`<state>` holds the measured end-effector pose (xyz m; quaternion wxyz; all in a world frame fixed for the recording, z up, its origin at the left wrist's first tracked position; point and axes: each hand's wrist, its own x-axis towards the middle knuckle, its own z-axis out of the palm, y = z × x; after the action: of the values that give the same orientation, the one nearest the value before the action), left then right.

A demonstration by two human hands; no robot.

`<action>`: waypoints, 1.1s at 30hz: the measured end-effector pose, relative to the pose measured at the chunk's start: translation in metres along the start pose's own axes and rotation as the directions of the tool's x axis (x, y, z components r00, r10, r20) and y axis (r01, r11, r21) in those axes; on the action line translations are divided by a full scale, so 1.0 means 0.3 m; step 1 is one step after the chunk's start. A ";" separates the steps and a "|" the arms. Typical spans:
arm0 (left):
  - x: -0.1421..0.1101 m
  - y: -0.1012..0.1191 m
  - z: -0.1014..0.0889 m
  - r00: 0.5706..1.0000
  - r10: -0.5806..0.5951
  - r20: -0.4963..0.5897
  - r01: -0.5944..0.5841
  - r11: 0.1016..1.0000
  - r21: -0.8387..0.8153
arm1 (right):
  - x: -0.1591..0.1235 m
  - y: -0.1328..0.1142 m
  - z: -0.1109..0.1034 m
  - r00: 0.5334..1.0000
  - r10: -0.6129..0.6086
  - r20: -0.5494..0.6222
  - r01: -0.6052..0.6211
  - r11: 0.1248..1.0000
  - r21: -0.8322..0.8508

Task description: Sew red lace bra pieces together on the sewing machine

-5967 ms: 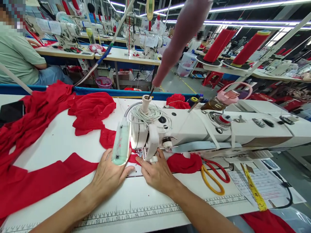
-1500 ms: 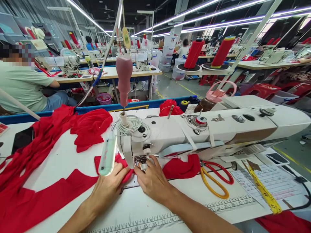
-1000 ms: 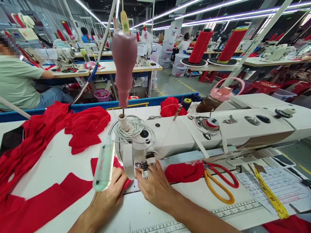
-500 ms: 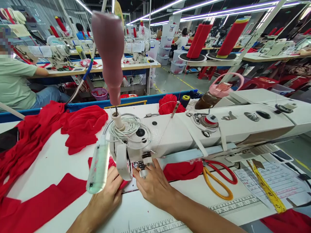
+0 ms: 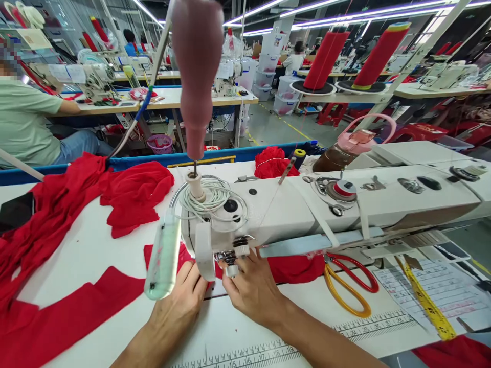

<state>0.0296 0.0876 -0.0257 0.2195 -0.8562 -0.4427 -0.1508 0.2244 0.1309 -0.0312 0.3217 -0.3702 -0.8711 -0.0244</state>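
A white sewing machine lies across the table. Under its needle end runs a long strip of red fabric. My left hand rests flat on the fabric just left of the presser foot, fingers stretched toward the needle. My right hand presses the fabric right of the foot, its fingertips hidden under the machine head. A pale green lamp hangs in front of my left hand. More red fabric bunches behind my right hand under the machine arm.
Scissors with red and yellow handles lie right of my hand. A yellow tape measure lies on a printed sheet. Heaps of red cloth cover the far left. A person in a green shirt sits at the neighbouring table. Red thread cones stand behind.
Both hands stay at the presser foot on the red fabric. The view has shifted slightly, and my left hand's fingers sit a little further back from the needle.
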 end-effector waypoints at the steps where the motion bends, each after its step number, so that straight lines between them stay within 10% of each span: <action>1: 0.001 0.001 0.000 1.000 0.009 -0.007 -0.009 1.000 0.010 | 0.001 0.000 0.000 1.000 -0.020 0.012 0.020 1.000 0.002; 9: -0.018 0.019 -0.015 0.995 -0.104 -0.001 0.104 0.993 -0.052 | -0.017 -0.007 0.024 0.977 -0.080 0.195 0.097 0.992 -0.079; 33: -0.092 -0.096 0.050 0.987 -0.105 0.125 0.146 0.905 -0.400 | -0.018 -0.050 0.040 0.966 -0.072 0.250 0.127 0.969 -0.214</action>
<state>-0.0087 0.0908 -0.0441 0.0035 -0.8593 -0.4661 -0.2104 0.2109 0.1200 -0.0409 0.1676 -0.3604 -0.9127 -0.0955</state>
